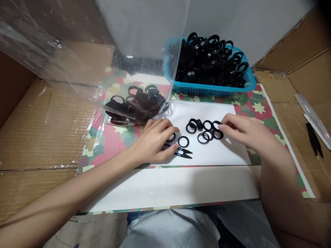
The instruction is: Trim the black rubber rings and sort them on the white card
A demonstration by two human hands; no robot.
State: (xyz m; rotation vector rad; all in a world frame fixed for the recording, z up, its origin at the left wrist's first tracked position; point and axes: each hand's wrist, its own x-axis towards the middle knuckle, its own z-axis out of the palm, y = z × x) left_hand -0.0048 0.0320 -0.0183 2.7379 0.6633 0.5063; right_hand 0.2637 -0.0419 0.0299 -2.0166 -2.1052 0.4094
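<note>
My left hand (157, 141) rests on the white sheet with its fingers apart. Under and beside its fingers lie a partly covered black ring (171, 141) and a whole black ring (188, 142). Thread snips (186, 156) poke out past my left thumb, blades to the right, their handles mostly hidden by the hand. At the right end of a loose group of several black rings (202, 143), my right hand (240, 129) has thumb and forefinger closed at the edge of one ring (213, 122). Some rings in that group overlap, and one stands on its side.
A blue basket (207, 90) heaped with black rings stands at the back. A clear plastic bag (144, 41) hangs at the left with more dark rings in its bottom. Black tweezers (314, 139) lie far right, near cardboard walls (310, 44). White paper (222, 155) covers the patterned mat.
</note>
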